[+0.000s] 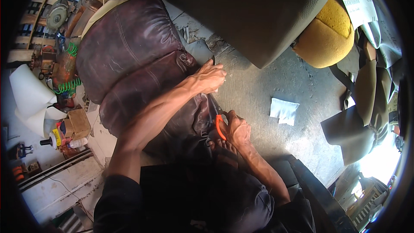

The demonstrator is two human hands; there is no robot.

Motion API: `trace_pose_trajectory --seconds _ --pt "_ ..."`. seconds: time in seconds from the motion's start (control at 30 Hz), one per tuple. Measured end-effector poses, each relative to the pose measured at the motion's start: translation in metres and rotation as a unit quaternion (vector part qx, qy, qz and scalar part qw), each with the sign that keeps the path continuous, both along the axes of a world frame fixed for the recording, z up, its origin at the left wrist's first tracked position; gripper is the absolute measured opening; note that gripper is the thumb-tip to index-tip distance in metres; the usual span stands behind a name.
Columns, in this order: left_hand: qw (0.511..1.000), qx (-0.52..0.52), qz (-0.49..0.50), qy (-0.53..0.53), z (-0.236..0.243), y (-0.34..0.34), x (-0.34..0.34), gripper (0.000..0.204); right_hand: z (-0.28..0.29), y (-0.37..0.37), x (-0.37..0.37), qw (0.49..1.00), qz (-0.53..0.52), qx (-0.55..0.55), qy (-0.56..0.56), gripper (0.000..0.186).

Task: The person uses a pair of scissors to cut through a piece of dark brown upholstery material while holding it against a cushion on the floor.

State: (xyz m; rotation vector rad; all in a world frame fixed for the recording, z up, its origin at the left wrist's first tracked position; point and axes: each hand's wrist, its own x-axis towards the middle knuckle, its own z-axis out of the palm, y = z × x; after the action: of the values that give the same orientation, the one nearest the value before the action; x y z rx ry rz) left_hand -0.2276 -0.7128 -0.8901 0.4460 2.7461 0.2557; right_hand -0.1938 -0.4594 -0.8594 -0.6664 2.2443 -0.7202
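"What fills most of the view?"

"The maroon cushion (138, 56), stitched and wrinkled, running from the upper left to the centre. It lies across the person's front, its loose lower edge bunched near the middle of the frame."

"Then?"

"A grey-brown padded block (254, 17) at the top centre. After that, brown sheets (349, 133) drape at the right, and a yellow foam piece (325, 36) sits near the upper right, just beside the block."

"And the hands?"

"The left hand (211, 77) is at the cushion's right edge, near the centre, fingers curled together. Whether they pinch the cover, I can't tell. The right hand (238, 129), just below and to the right, is clamped on a pair of scissors."

"Anything smaller?"

"A white scrap (284, 111) on the floor (258, 86), right of centre. Last, those scissors (220, 128): orange handle, dark blades pointing up beside the cushion's bunched edge."
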Motion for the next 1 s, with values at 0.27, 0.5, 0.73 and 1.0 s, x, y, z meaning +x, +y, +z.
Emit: trace_pose_trajectory --seconds 0.27,0.5,0.73,1.0 --pt "0.998 -0.039 0.011 0.057 0.034 0.023 0.007 0.009 0.006 -0.010 -0.006 0.999 0.018 0.026 0.011 0.053" --pt "0.994 -0.012 0.084 0.072 0.043 0.028 0.018 0.006 0.000 -0.010 -0.014 1.000 0.018 0.018 0.006 0.057" --pt "0.980 0.082 0.137 0.115 0.025 0.008 0.015 0.015 0.016 -0.006 -0.017 0.999 0.030 0.042 -0.007 0.053" --pt "0.971 0.158 0.176 0.041 0.049 0.000 0.002 0.012 0.029 0.010 -0.010 0.999 0.010 0.041 0.008 0.049"
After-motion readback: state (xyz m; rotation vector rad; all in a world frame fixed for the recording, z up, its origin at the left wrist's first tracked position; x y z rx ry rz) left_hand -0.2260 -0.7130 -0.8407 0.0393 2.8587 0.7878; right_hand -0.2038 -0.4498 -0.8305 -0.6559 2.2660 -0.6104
